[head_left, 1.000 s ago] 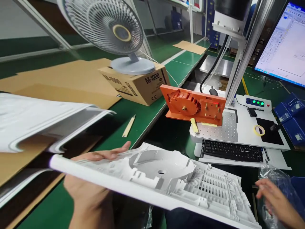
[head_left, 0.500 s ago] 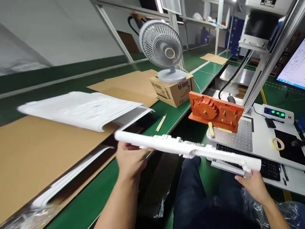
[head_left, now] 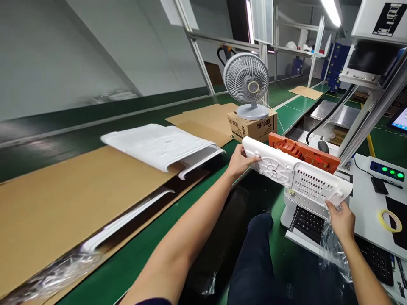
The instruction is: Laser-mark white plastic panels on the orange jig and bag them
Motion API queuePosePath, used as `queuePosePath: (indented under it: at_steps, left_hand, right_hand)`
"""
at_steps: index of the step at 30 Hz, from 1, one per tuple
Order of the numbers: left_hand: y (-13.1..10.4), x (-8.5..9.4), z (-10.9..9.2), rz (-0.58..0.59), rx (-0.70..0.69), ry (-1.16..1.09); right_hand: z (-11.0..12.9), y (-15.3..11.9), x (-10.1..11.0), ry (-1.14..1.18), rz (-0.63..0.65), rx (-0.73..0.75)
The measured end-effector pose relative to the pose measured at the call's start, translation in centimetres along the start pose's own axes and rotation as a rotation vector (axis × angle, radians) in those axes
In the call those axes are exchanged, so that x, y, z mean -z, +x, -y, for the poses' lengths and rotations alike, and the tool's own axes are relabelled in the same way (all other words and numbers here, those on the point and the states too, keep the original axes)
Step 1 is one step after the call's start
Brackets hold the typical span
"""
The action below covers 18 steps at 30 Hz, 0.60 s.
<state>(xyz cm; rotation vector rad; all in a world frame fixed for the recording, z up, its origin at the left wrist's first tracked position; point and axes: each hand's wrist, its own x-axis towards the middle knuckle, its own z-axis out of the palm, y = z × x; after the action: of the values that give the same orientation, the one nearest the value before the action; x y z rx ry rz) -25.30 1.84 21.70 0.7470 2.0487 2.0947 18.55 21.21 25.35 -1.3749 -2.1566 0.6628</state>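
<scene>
A long white plastic panel (head_left: 294,180) with a round ribbed pattern and a grid of slots is held up between my hands, its slotted face toward me. My left hand (head_left: 239,163) pinches its left end, thumb on the front. At the lower right end, my right hand (head_left: 341,220) grips the edge. Directly behind the panel stands an orange fixture (head_left: 305,150), partly hidden by it. Clear plastic film (head_left: 332,250) hangs just below my right hand.
On the left, white panels (head_left: 155,144) lie on brown cardboard (head_left: 95,186). A fan (head_left: 247,80) stands on a carton (head_left: 254,128). To the right are a keyboard (head_left: 308,224), a tape roll (head_left: 389,220), a box with green lights (head_left: 386,169) and a machine column (head_left: 372,106).
The white panel has been turned from edge-on to show its slotted face and moved in front of the orange fixture. Both hands still grip it. The camera view has shifted left.
</scene>
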Motion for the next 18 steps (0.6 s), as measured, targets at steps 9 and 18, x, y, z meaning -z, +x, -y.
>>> queuePosePath:
  at_steps: [9, 18]
  left_hand:
    - [3.6, -1.8, 0.3, 0.040, 0.089, 0.021]
    - [5.7, -2.9, 0.6, 0.090, 0.048, -0.014]
  right_hand:
    - [1.0, 3.5, -1.5, -0.042, -0.041, -0.022]
    - [0.9, 5.4, -1.3, -0.080, -0.109, -0.029]
